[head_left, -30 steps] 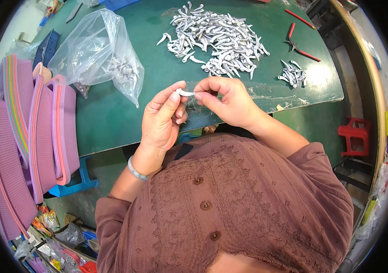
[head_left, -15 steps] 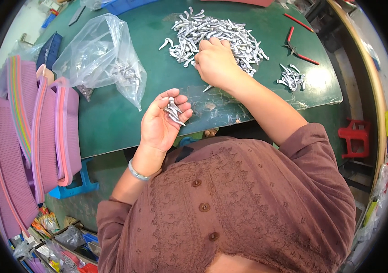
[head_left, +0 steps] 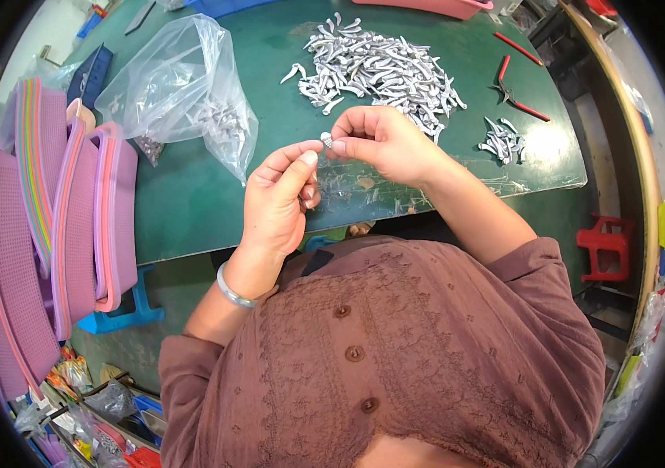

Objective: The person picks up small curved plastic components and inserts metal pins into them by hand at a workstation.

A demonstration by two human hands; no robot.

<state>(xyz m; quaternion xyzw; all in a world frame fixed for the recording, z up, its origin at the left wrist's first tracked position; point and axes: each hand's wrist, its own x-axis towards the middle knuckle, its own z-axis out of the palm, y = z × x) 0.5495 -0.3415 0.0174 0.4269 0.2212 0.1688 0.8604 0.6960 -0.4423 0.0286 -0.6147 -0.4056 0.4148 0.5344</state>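
Between my two hands, near the table's front edge, a small silver-grey curved piece (head_left: 327,140) is pinched by the thumb and index finger of my right hand (head_left: 383,144). My left hand (head_left: 278,191) is closed beside it, thumb tip pressed toward the index finger, close to the same piece. Its curled fingers hide the several silver curved pieces that lay in the palm. Beyond my hands a large heap of similar silver-grey curved pieces (head_left: 383,70) is spread on the green table (head_left: 192,210). A smaller pile of them (head_left: 502,142) lies to the right.
A clear plastic bag (head_left: 168,86) with silver pieces stands on the left. Stacked purple baskets (head_left: 87,226) flank the table there. Red-handled pliers (head_left: 506,90) lie at the right. A pink tray (head_left: 426,8) sits at the far edge, and a red stool (head_left: 606,248) stands to the right.
My right hand has come back from the heap toward my left hand, holding a piece. My left hand has turned from an upward cupped palm to closed fingers. The view has shifted slightly.
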